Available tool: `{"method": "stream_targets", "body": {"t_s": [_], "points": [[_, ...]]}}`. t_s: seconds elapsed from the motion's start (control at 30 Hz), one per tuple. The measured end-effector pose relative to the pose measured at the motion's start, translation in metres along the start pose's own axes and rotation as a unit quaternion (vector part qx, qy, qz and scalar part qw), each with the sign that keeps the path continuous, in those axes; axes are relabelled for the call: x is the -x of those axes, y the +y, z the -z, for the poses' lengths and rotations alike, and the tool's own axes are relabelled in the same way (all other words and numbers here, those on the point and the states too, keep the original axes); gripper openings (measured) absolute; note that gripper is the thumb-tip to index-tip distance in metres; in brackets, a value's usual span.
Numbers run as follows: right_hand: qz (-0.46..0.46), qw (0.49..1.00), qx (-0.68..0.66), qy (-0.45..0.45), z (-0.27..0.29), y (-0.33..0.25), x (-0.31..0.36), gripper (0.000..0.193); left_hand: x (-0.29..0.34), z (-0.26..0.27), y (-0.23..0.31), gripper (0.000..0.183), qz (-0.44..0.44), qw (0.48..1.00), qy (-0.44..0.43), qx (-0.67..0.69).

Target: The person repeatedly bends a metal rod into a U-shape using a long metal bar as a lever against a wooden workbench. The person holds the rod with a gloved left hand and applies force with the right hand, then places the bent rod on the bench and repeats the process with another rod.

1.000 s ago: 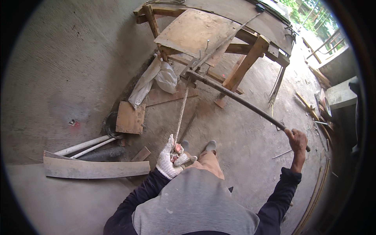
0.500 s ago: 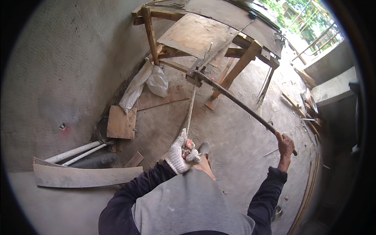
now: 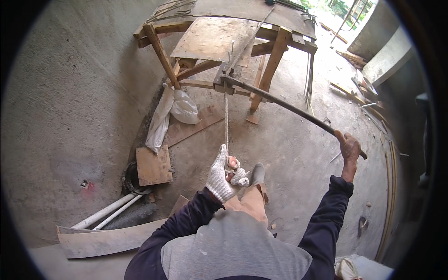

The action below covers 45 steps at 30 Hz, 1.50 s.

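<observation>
- Taking twelve o'clock as straight ahead of the person (image 3: 233, 245), the wooden bench (image 3: 289, 22) is standing at twelve.
- The left hand (image 3: 227, 175), at twelve o'clock and near the body, is wearing a pale knitted glove (image 3: 217, 181) that is leaving fingertips showing; its fingers are curling around the thin rod (image 3: 227, 119), and the rod's near end is hiding in the grip.
- That thin rod is running up toward twelve, its far end meeting the metal block (image 3: 218, 80) just before the bench.
- The right hand (image 3: 350, 148), bare, at two o'clock, is gripping the long dark lever (image 3: 289, 103) near its end, fingers folding fully round it.
- The lever is slanting from the metal block out toward two.
- A plywood sheet (image 3: 205, 39) is lying across the bench's near side.
- White sacks (image 3: 185, 108) are slumping at eleven, and a square board (image 3: 153, 167) is resting at ten.
- Two white pipes (image 3: 105, 211) are lying at nine.
- Long thin poles (image 3: 388, 200) are stretching along the floor (image 3: 298, 196) at three.
</observation>
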State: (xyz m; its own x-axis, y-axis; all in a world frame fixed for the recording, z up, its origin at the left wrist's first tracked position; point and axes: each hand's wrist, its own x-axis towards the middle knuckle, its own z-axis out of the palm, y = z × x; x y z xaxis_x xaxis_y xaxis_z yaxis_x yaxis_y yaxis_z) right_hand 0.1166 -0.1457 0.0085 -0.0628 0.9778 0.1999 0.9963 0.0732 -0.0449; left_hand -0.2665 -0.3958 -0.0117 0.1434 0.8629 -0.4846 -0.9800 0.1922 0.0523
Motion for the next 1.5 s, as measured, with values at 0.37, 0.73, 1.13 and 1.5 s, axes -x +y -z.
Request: {"method": "stream_targets", "body": {"t_s": [0.37, 0.73, 1.13, 1.5], "points": [[-0.068, 0.996, 0.034, 0.035, 0.016, -0.020, 0.061, 0.089, 0.009, 0.014, 0.028, 0.055, 0.021, 0.998, 0.006, -0.058], [-0.155, 0.982, 0.069, 0.080, 0.032, -0.085, 0.182, 0.086, 0.033, 0.036, 0.107, 0.050, 0.087, 0.988, -0.027, -0.126], [-0.108, 0.990, 0.070, 0.057, 0.077, -0.133, 0.240, 0.070, 0.038, 0.049, 0.151, 0.049, 0.094, 0.977, -0.119, -0.150], [0.016, 0.985, -0.131, -0.114, 0.013, -0.125, 0.119, 0.031, 0.042, 0.035, 0.115, 0.045, -0.112, 0.869, 0.168, -0.451]]}}
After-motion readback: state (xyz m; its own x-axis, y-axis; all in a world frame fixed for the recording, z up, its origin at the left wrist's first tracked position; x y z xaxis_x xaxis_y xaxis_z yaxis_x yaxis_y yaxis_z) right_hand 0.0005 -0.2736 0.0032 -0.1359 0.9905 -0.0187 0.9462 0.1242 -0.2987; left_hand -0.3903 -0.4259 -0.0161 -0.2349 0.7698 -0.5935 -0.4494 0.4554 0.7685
